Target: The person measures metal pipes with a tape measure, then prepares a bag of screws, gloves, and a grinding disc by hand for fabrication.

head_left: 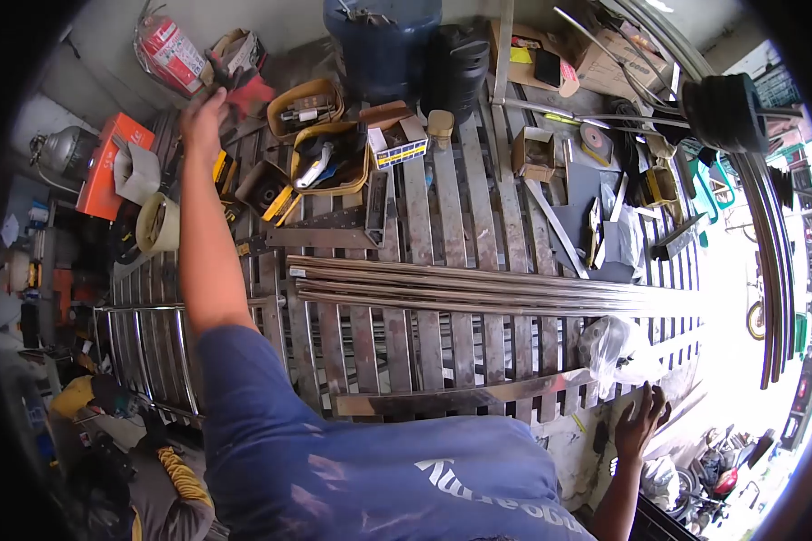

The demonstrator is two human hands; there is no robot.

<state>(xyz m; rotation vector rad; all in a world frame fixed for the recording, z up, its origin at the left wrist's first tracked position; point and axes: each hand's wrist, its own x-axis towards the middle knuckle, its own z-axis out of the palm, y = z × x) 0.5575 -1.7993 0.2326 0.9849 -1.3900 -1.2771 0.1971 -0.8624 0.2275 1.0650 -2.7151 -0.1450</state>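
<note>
My left hand [205, 117] reaches far out at the upper left, its fingers closed at the edge of a blurred red and black object [251, 95], whose kind I cannot make out. Close by are a yellow container of metal parts [305, 106] and another yellow container [332, 180] holding a silver-headed tool. At the lower right, my right hand [642, 422] is raised with fingers spread and nothing in it. A clear plastic bag [618, 353] lies just beyond its fingertips. Several shiny metal tubes [478, 290] lie across the slatted metal bench [415, 203] between my hands.
A fire extinguisher [169, 54] and an orange box [115, 167] stand at the left. Behind the bench is a dark blue drum [383, 45]. A long flat metal bar [460, 397] runs along the near edge. Another person [167, 487] is low at the bottom left.
</note>
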